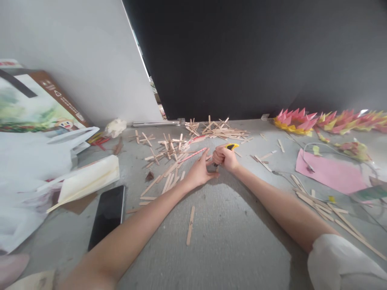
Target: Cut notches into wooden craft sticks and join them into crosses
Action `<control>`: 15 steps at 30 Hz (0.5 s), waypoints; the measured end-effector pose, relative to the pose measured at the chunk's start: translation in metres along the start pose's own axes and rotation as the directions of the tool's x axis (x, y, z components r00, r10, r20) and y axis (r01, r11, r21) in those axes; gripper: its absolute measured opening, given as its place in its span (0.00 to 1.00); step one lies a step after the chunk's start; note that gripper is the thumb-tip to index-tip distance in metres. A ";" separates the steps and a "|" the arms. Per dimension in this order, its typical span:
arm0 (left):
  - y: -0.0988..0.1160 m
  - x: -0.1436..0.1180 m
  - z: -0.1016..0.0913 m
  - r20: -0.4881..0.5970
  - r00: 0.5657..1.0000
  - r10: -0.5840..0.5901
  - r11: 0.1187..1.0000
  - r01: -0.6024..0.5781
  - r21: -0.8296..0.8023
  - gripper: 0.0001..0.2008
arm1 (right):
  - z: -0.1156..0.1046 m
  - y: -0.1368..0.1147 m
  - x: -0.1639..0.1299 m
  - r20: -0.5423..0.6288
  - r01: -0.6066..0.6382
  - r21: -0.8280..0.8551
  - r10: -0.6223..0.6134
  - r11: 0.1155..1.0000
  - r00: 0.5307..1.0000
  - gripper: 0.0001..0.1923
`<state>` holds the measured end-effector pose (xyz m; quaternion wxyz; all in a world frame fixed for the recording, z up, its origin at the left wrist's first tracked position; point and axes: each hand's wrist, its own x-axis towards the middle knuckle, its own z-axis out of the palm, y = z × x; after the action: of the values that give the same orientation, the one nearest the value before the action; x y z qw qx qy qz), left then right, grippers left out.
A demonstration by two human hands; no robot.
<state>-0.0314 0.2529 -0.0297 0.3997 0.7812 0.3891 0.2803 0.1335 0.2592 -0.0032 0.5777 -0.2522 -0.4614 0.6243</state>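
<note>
My right hand point(225, 157) is closed in a fist round a yellow and black utility knife point(232, 146), its lower end pointing down at the floor. Close beside it, my left hand point(199, 170) has thumb and fingers curved about a short wooden craft stick point(217, 169) under the knife, mostly hidden by the hands. A red-and-white striped strip point(193, 154) lies just behind my left fingers. Several loose craft sticks point(169, 181) are scattered left of the hands, and a single stick point(190, 225) rests on the floor nearer to me.
Joined sticks point(172, 147) and a stick pile point(223, 132) lie by the black panel point(242, 60). Left are a phone point(107, 215), a paper pad point(89, 179) and a plastic bag point(33, 173). Right are pink paper point(329, 171), a cable point(338, 146) and folded-paper pieces point(294, 122).
</note>
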 end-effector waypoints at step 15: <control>0.004 0.002 -0.001 0.009 0.998 -0.056 0.998 0.056 -0.011 0.62 | -0.004 0.000 -0.007 -0.046 0.050 -0.056 -0.052 0.997 0.998 0.23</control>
<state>-0.0296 0.2532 -0.0252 0.4133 0.7690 0.4074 0.2679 0.1385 0.2538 -0.0067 0.5970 -0.2707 -0.4708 0.5905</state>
